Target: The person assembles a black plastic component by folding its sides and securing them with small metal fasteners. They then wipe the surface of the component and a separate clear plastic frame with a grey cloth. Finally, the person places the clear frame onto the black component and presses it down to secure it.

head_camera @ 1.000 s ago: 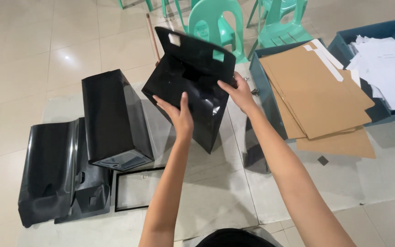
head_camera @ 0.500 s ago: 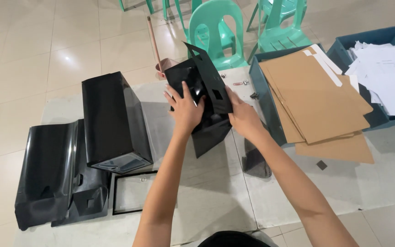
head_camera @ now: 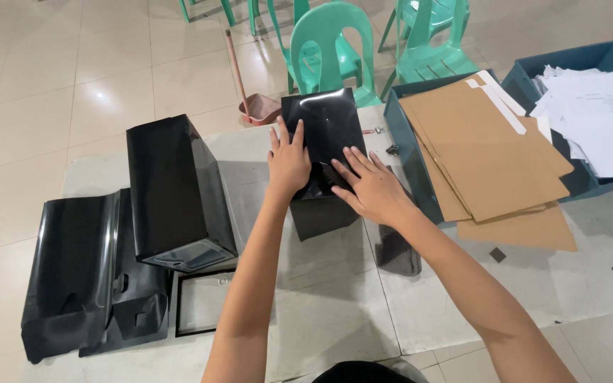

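Observation:
A glossy black paper bag (head_camera: 321, 135) lies folded flat on the grey mat (head_camera: 335, 312) in the middle of the view. My left hand (head_camera: 289, 162) rests flat on the bag's left lower part, fingers spread. My right hand (head_camera: 370, 186) presses flat on its lower right edge, fingers pointing up and left. Neither hand grips anything.
A standing black bag (head_camera: 175, 195) is to the left, with flat black sheets (head_camera: 83, 273) beyond it and a black frame piece (head_camera: 203, 301) below. Brown cardboard sheets (head_camera: 487, 152) fill a blue bin at right, white papers (head_camera: 597, 117) another. Green plastic chairs (head_camera: 335, 42) and a dustpan (head_camera: 260, 108) stand behind.
The black bag was held up open in the air, then folded. Now it lies flat on the mat with both hands pressing on it.

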